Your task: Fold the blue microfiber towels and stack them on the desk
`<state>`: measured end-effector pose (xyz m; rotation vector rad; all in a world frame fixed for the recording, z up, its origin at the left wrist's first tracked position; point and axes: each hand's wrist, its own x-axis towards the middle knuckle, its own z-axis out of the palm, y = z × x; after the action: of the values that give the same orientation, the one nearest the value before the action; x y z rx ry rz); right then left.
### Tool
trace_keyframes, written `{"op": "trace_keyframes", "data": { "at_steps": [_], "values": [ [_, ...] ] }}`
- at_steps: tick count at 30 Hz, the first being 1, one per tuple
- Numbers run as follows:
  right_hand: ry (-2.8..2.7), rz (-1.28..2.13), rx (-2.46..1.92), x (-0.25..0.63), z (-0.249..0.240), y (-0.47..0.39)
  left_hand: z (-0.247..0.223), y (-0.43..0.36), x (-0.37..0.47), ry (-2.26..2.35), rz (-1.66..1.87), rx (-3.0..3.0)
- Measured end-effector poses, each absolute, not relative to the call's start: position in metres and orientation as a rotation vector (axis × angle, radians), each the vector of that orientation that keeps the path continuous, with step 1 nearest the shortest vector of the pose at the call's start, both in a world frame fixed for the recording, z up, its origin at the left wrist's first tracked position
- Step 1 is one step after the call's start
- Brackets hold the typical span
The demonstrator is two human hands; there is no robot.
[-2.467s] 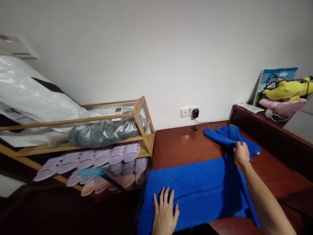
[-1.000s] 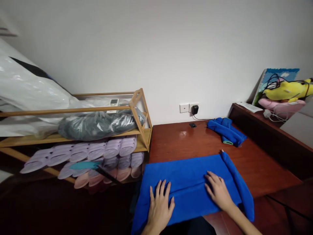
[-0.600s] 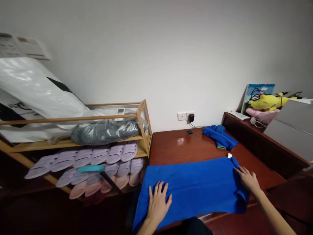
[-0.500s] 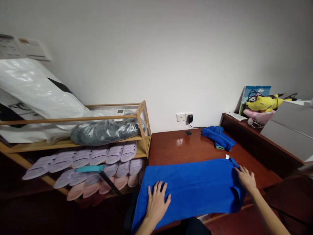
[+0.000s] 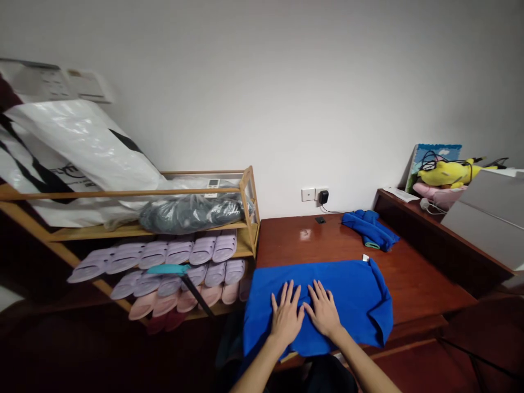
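Note:
A blue towel (image 5: 352, 289) lies spread on the near part of a dark red wooden table (image 5: 417, 278), its front edge hanging over the table's edge. My left hand (image 5: 286, 316) and my right hand (image 5: 323, 312) rest flat on the towel's middle, side by side, fingers spread and pointing away from me. Neither hand grips anything. The towel's right end is bunched and folded over. A small white tag (image 5: 365, 257) shows at its far right corner.
A second crumpled blue cloth (image 5: 370, 230) lies at the back of the table near a wall socket with a black charger (image 5: 325, 194). A wooden rack (image 5: 245, 207) of purple and pink slippers stands to the left. A raised ledge on the right holds a yellow plush toy (image 5: 450, 172).
My right hand has come in from the towel's right end to its middle, beside my left hand, which shifted slightly right. The towel's right end now lies bunched.

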<state>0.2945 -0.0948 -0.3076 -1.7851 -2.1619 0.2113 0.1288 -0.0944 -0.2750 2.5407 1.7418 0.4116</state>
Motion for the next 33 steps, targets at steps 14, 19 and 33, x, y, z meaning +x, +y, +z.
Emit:
{"op": "trace_keyframes", "data": {
  "at_steps": [14,19,33],
  "values": [
    [-1.933,-0.132,-2.582,0.518,-0.325,-0.108,-0.290,-0.074,0.122,1.701,0.475,2.540],
    [-1.724,-0.071,-2.769,0.591,-0.314,-0.125,-0.288,-0.075,0.122,1.716,0.517,2.545],
    [-1.992,0.173,-1.934,0.368,-0.313,-0.064,-0.290,-0.082,0.121,1.725,0.480,2.569]
  ]
}}
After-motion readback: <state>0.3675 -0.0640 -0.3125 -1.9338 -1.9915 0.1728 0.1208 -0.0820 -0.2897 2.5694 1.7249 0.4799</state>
